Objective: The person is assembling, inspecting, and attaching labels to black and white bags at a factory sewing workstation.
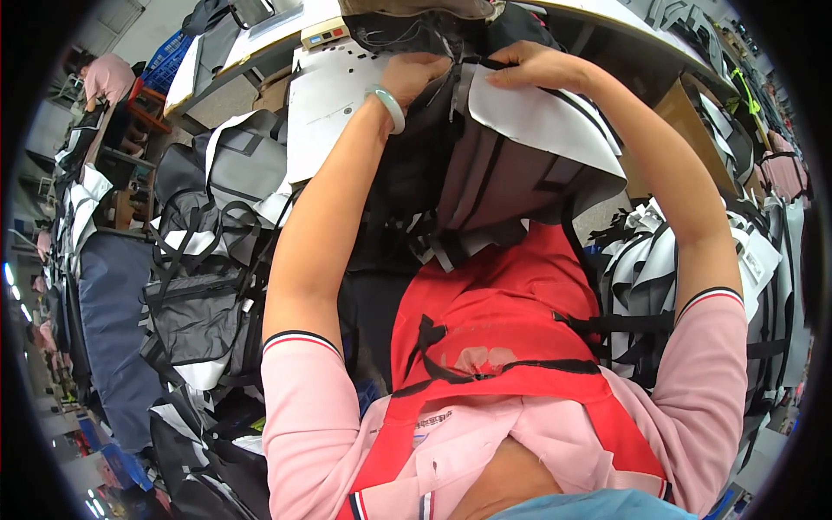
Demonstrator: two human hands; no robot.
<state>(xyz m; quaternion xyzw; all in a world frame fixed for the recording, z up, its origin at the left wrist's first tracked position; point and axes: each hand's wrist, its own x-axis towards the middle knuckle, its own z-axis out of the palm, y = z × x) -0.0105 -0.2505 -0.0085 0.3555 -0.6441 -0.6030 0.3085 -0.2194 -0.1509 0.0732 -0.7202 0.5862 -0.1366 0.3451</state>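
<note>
A half-sewn grey and black bag with a white inner face hangs over the table's near edge, down toward my lap. My left hand, with a pale bangle at its wrist, is closed on the dark edge of the bag just below the sewing machine. Across from it, my right hand pinches the bag's upper edge along a black strip, the thumb lying on the white face. Both hands are close to the machine's head; the needle area cannot be made out. Straps dangle from the bag's lower end.
A white work table with dark specks lies left of the bag. Stacked grey and black bags fill the left side; white and black strapped pieces crowd the right. A cardboard box stands at right. Another person works far left.
</note>
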